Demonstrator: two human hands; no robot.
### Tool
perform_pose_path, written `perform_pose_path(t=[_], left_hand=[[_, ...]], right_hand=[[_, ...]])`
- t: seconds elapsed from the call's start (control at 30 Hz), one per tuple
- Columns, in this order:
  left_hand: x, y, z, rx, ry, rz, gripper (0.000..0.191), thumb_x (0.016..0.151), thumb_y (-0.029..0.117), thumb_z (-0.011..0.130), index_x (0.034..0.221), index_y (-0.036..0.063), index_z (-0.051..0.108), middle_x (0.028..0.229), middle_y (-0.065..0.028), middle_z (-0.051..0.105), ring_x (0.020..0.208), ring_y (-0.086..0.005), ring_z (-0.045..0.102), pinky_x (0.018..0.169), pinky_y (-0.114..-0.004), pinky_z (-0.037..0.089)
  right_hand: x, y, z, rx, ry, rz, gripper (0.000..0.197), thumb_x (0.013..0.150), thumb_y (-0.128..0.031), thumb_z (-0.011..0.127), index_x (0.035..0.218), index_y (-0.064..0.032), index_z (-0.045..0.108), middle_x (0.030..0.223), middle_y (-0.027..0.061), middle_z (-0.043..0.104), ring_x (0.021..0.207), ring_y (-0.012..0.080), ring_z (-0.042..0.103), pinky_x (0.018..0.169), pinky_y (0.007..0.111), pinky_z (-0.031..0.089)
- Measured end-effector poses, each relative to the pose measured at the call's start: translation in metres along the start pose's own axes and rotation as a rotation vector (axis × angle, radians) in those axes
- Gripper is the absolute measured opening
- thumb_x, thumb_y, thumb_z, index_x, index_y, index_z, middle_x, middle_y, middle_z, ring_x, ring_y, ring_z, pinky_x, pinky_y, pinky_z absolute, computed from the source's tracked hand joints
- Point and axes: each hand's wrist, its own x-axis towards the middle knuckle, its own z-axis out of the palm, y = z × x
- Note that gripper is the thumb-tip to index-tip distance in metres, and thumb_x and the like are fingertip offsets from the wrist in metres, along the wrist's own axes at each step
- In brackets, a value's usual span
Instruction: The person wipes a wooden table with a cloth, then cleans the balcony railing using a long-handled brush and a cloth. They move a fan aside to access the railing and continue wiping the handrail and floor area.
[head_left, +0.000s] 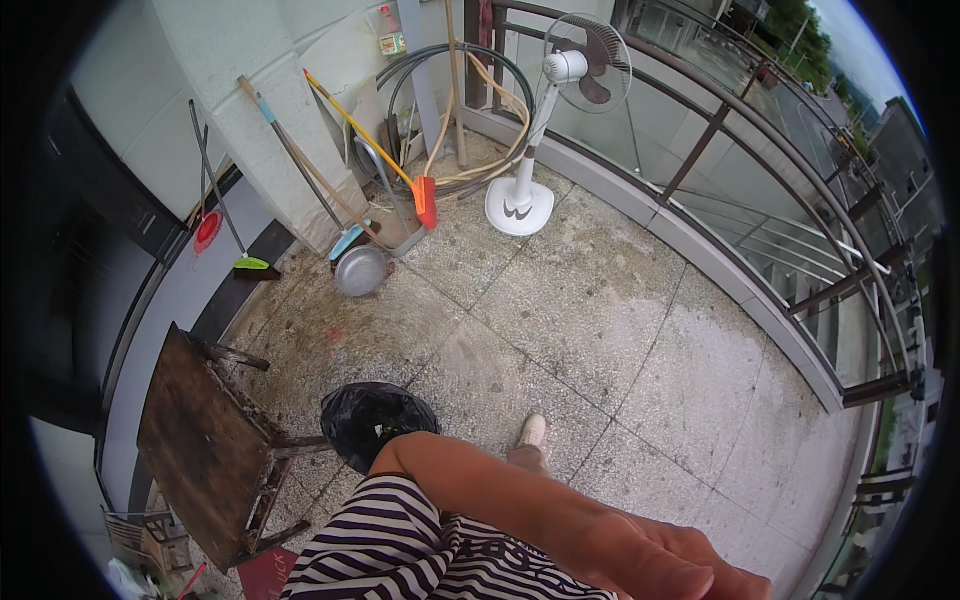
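My left arm reaches across my striped shirt (375, 532), and my left hand (667, 559) is at the lower right. Its thumb points right and the fingers look curled; the bottom edge cuts part of the hand off, so whether anything is inside is hidden. My right hand is out of view. Just beyond my left elbow, a black plastic bag (341, 412) stands open with small scraps inside, its near side partly covered by the arm. One light shoe (533, 431) shows on the speckled stone floor (480, 345).
At left, an old wooden table (202, 442) lies tipped on its side. An orange broom (424, 202), a blue broom (349, 240), a metal basin (361, 270) and a green broom (251, 262) are by the wall. A white standing fan (519, 206) is near the railing (694, 154).
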Motion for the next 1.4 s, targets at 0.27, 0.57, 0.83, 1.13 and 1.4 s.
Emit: perform_pose_path(t=[0.27,0.57,0.83,1.13,1.4], left_hand=[[0.062,0.147,-0.142,0.304,0.084,-0.111,0.065,0.1,0.056,0.028,0.116,0.0015,0.058,0.107,-0.0067,0.049,0.1,-0.0175,0.047,0.094,-0.034,0.035],[-0.058,0.423,-0.409,1.129,1.265,-0.405,0.045,0.086,0.025,0.07,0.125,0.0067,0.056,0.109,-0.0037,0.058,0.103,-0.0134,0.054,0.092,-0.03,0.043],[-0.073,0.643,-0.557,1.239,1.708,-0.247,0.054,0.084,0.027,0.072,0.129,0.0068,0.052,0.118,-0.0092,0.059,0.11,-0.0164,0.054,0.086,-0.027,0.043],[0.011,0.859,-0.665,1.626,1.703,-0.226,0.068,0.084,0.049,0.067,0.133,0.0039,0.052,0.129,-0.0096,0.056,0.12,-0.0236,0.049,0.104,-0.038,0.032],[0.018,0.919,-0.745,1.042,1.777,-0.542,0.072,0.079,0.057,0.07,0.126,0.0045,0.057,0.124,-0.0105,0.06,0.111,-0.0226,0.057,0.097,-0.034,0.044]], right_hand=[[0.083,-0.149,0.078,-0.104,-0.056,0.013,0.028,0.086,-0.031,0.064,0.082,-0.0036,0.06,0.059,0.0047,0.05,0.052,0.0141,0.044,0.049,0.029,0.038],[0.138,-0.298,0.198,-0.013,-0.037,-0.124,0.027,0.088,-0.028,0.062,0.074,-0.0057,0.056,0.062,0.004,0.049,0.052,0.0139,0.042,0.045,0.028,0.034],[0.189,-0.45,0.318,-0.019,0.093,0.053,0.026,0.08,-0.026,0.066,0.066,-0.0117,0.049,0.049,0.002,0.043,0.038,0.0179,0.043,0.035,0.033,0.029],[0.273,-0.538,0.451,-0.039,0.005,0.164,0.023,0.079,-0.016,0.063,0.066,-0.0114,0.044,0.049,0.0034,0.039,0.036,0.0171,0.037,0.034,0.03,0.026],[0.267,-0.622,0.524,-0.159,0.01,0.155,0.017,0.075,-0.017,0.067,0.077,-0.009,0.052,0.053,0.0035,0.049,0.038,0.0156,0.047,0.036,0.028,0.035]])
